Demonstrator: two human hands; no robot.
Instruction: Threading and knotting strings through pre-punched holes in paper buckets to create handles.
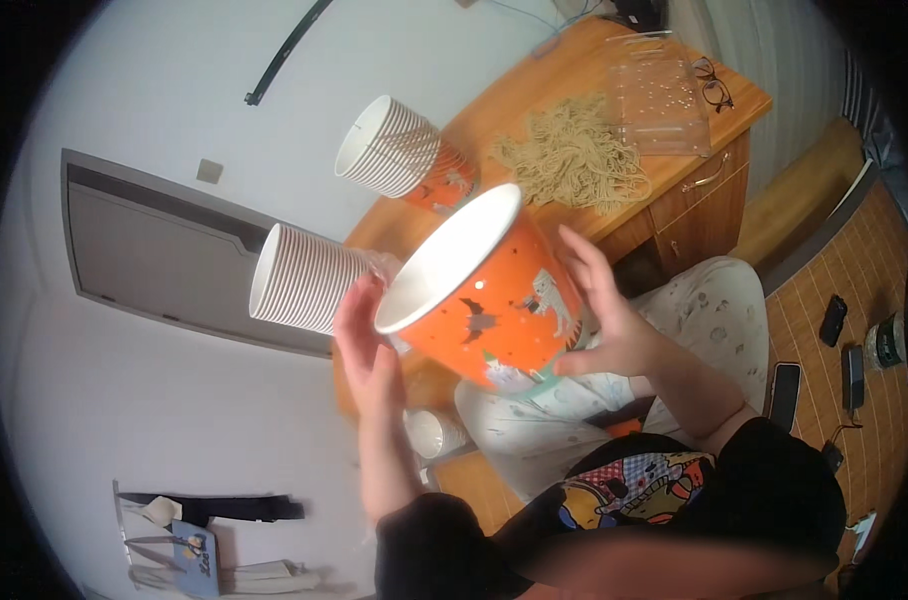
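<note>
In front of me, over my lap, an orange paper bucket (pixel 509 310) is tilted with its wide white mouth toward the upper left. Bats and pale cartoon figures decorate its side, and its base has a green band. My left hand (pixel 367 345) grips it near the rim, fingers partly hidden behind it. Around the base end curls my right hand (pixel 614 325), thumb on the near side and fingers on the far side. To the left of the bucket stands a tall stack of nested white-rimmed paper buckets (pixel 304 280). A second stack (pixel 389 150) rests farther back on the desk.
A tangled heap of tan cord (pixel 579 155) lies on the wooden desk (pixel 499 110), beside a clear plastic sheet or bag (pixel 659 105) and eyeglasses (pixel 714 88). A white cup-like container (pixel 434 433) is low at the left. Phones (pixel 785 395) and a jar (pixel 885 340) lie at the right.
</note>
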